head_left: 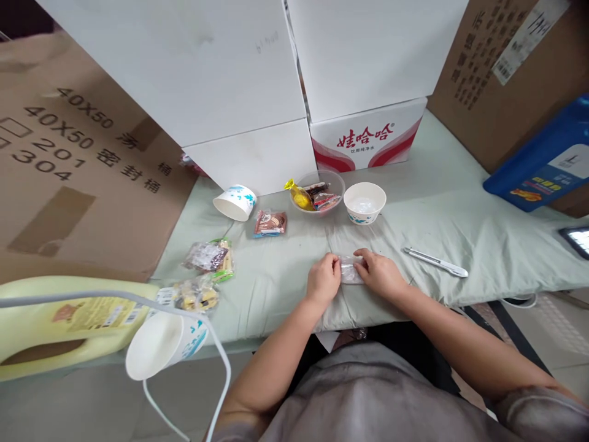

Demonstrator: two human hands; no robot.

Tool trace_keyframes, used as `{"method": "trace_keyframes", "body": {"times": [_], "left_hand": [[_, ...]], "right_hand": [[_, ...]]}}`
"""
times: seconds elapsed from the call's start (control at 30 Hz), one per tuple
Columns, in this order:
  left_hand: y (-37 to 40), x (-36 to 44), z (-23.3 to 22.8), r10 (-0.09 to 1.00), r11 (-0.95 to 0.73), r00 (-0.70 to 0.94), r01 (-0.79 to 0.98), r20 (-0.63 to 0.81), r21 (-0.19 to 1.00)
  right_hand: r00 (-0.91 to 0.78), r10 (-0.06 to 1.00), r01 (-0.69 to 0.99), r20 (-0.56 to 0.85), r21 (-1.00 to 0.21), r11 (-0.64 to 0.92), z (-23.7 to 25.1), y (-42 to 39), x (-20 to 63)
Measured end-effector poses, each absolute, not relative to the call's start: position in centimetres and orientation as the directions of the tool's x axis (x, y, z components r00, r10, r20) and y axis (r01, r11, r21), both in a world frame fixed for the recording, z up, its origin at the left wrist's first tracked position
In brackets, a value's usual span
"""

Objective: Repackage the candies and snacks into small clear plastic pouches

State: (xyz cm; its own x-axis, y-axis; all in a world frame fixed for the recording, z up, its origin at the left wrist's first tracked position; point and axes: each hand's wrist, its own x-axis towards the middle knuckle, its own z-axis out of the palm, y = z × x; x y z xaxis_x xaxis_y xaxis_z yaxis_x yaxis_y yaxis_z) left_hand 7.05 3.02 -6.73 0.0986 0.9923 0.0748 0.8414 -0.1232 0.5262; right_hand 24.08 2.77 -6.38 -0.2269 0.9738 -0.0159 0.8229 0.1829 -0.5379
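A small clear plastic packet (pixel 350 272) lies near the table's front edge, between my two hands. My left hand (pixel 324 277) is closed, pinching the packet's left edge. From the other side my right hand (pixel 378 274) grips the right part with thumb and fingers. What the packet contains is hard to make out. Beyond my hands stands a white paper bowl (pixel 364 201) with something clear inside. Beside it a transparent bowl (pixel 338 195) holds several wrapped snacks, one with a yellow wrapper (pixel 300 195). Silver tongs (pixel 435 262) lie to the right of my right hand.
Left of my hands lie a brown snack packet (pixel 270 223), further snack packets (pixel 207 256) and a tipped paper bowl (pixel 235 202). Another paper bowl (pixel 159 347), a yellow jug (pixel 69 322) and a grey cable (pixel 184 310) are nearer left. White boxes (pixel 368 138) line the back; a blue bottle (pixel 543 156) lies right.
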Motion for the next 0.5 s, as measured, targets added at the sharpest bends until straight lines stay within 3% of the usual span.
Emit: {"method": "trace_keyframes", "body": {"times": [0.07,0.13,0.27,0.33,0.5], "left_hand": [[3.5,7.6,-6.8,0.995,-0.103,0.095,0.887,0.041,0.449],[3.7,8.1,-7.0,0.995,-0.099,0.095,0.917,0.029,0.386],[3.5,8.4,-7.3,0.994,-0.107,0.095,0.93,0.049,0.353],[3.3,8.1,-7.4,0.992,-0.123,0.098,0.922,0.085,0.367],[2.4,6.1,-7.7,0.936,-0.289,0.196,0.902,0.291,0.321]], "right_hand": [[-0.207,0.978,0.882,-0.023,-0.437,0.177,-6.4,2.9,23.9],[-0.23,0.971,0.892,0.066,-0.385,0.238,-6.4,2.8,24.0],[-0.46,0.843,0.765,0.279,-0.359,0.535,-6.5,2.4,24.4],[-0.564,0.78,0.693,0.269,-0.359,0.625,-6.8,2.2,24.5],[-0.65,0.738,0.662,0.182,-0.34,0.668,-7.0,2.7,25.3]]}}
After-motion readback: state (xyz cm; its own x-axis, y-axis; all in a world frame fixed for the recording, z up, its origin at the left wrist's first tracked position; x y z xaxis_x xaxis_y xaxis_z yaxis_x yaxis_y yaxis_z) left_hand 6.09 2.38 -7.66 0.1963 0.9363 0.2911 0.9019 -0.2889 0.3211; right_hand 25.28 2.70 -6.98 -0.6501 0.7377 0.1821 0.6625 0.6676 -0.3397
